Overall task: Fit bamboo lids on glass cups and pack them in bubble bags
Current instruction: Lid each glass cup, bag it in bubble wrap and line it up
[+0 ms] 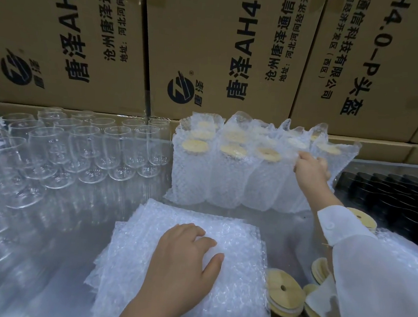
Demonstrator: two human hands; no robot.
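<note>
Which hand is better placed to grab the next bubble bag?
Left, probably: the left hand lies on the stack of bubble bags, while the right hand pinches wrapping at the packed cups.

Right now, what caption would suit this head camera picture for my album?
Left hand rests on a stack of bubble bags while the right hand pinches one of the bagged cups.

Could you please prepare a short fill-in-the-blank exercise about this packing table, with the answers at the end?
1. The right hand grips one filled bag while the left hand rests on a flat stack of ____ bags.
2. The empty glass cups stand to the ____ of the packed cups.
3. The loose bamboo lid beside the stack has a round ____ in its middle.
Answers: bubble; left; hole.
</note>
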